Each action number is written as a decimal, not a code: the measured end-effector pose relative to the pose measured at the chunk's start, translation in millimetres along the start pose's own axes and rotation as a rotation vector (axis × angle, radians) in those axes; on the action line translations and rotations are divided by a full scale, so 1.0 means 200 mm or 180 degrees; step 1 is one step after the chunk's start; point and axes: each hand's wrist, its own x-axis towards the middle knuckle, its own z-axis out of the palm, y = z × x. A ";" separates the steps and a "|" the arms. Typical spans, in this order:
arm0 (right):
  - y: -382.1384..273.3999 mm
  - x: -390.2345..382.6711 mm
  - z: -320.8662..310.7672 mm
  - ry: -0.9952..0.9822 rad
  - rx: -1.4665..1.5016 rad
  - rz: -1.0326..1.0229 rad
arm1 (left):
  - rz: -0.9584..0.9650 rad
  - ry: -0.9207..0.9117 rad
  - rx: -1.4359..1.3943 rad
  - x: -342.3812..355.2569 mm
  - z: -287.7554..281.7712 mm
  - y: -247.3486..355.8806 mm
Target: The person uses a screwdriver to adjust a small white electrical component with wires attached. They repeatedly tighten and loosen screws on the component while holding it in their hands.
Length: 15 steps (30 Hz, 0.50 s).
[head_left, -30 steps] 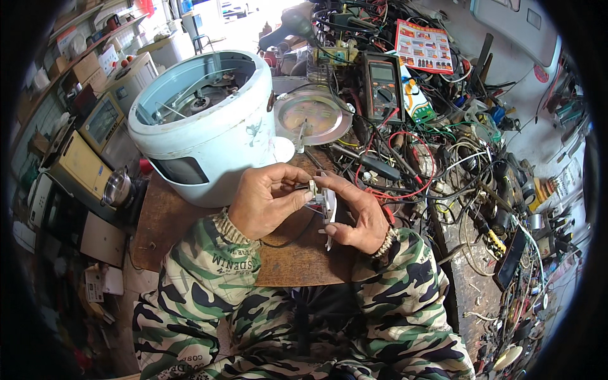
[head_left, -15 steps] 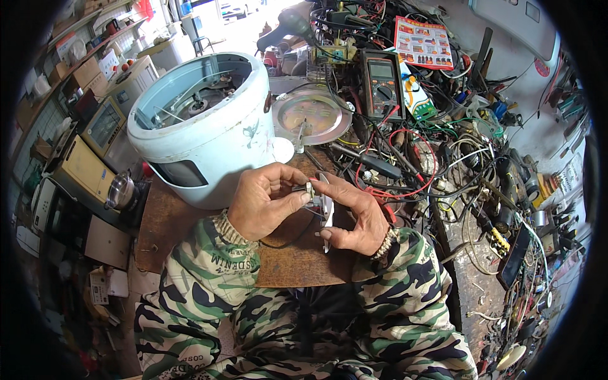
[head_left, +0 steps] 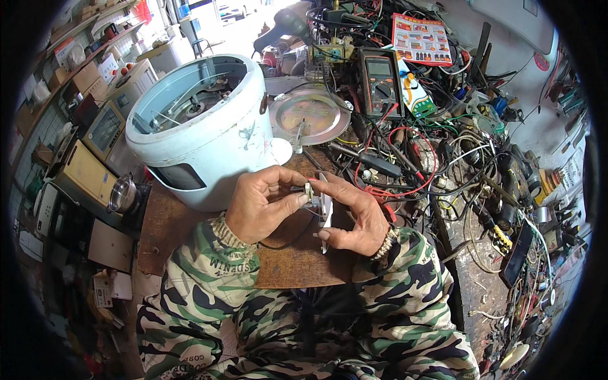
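Observation:
My left hand (head_left: 259,206) pinches a small pale fitting (head_left: 308,190) between thumb and fingers. My right hand (head_left: 354,218) grips a long white plastic piece (head_left: 326,212), its thumb low on the piece and its index finger reaching up to the small fitting. Dark wire runs below the hands over a brown wooden board (head_left: 297,266). Just beyond, at left, stands a large pale blue round appliance body (head_left: 221,152) with its top open. A round metal plate (head_left: 326,114) lies to the right of it.
A multimeter (head_left: 380,79) and printed sheet (head_left: 421,41) lie amid tangled cables and red test leads at the back right. Cluttered tools fill the bench (head_left: 468,285) along the right. Old appliances (head_left: 92,171) and loaded shelves line the left side.
Both hands keep their grip and are nearly still, sitting very slightly lower in the picture. The surroundings have shifted a little in view.

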 end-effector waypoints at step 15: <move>0.02 0.00 0.00 -0.0007 0.0459 0.0182 | 0.0001 -0.0016 -0.0090 0.00 0.00 0.02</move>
